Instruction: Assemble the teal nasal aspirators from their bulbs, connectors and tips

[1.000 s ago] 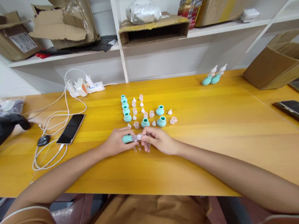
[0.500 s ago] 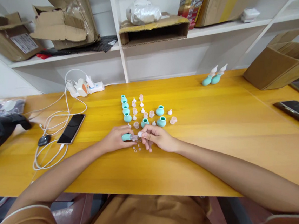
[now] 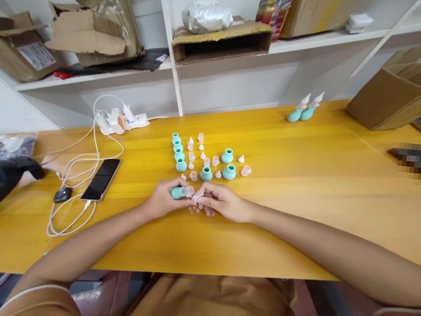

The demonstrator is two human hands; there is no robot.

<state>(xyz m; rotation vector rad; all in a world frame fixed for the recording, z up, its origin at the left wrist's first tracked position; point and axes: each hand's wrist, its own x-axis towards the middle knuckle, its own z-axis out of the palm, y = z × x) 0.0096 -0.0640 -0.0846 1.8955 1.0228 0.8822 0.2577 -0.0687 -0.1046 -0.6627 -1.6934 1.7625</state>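
Note:
My left hand point(image 3: 164, 199) is closed round a small teal bulb point(image 3: 177, 192) with a clear collar on its end. My right hand point(image 3: 222, 202) pinches a small clear tip point(image 3: 198, 197) just right of that collar. Both hands rest on the yellow wooden table point(image 3: 304, 187). A few tiny clear rings point(image 3: 192, 209) lie on the table under my fingers. Just beyond my hands sit several more teal bulbs point(image 3: 228, 172) and several small clear tips and caps point(image 3: 193, 175).
Two assembled teal pieces with white tips point(image 3: 304, 110) stand at the far right. A black phone point(image 3: 101, 178), white cables and a power strip point(image 3: 119, 121) lie at the left. An open cardboard box point(image 3: 403, 92) sits at the right. Shelves with boxes run behind.
The clear tip in my right hand has come slightly away from the bulb's collar, and the bulb is tilted a little more upward. The view has shifted slightly.

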